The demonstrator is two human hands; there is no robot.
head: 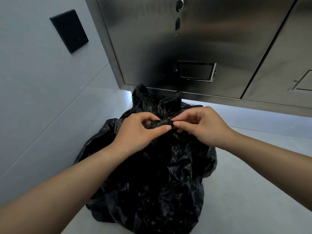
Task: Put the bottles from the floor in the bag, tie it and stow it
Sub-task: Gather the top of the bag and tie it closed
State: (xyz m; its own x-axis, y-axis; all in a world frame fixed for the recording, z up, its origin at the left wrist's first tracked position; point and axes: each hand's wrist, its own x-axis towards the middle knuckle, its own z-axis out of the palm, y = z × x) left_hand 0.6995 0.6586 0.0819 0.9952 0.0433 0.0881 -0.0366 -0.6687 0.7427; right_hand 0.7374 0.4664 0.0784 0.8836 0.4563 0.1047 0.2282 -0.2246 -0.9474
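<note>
Hands (170,127) on bag's (152,191) twisted neck

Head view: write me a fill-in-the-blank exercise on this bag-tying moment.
1. The left hand and the right hand both pinch the twisted neck of the ____ bag.
2. The bag sits on the ____, in front of the steel cabinet.
3. A ____ hangs from the lock on the cabinet door.
Missing words: black; floor; key.
</note>
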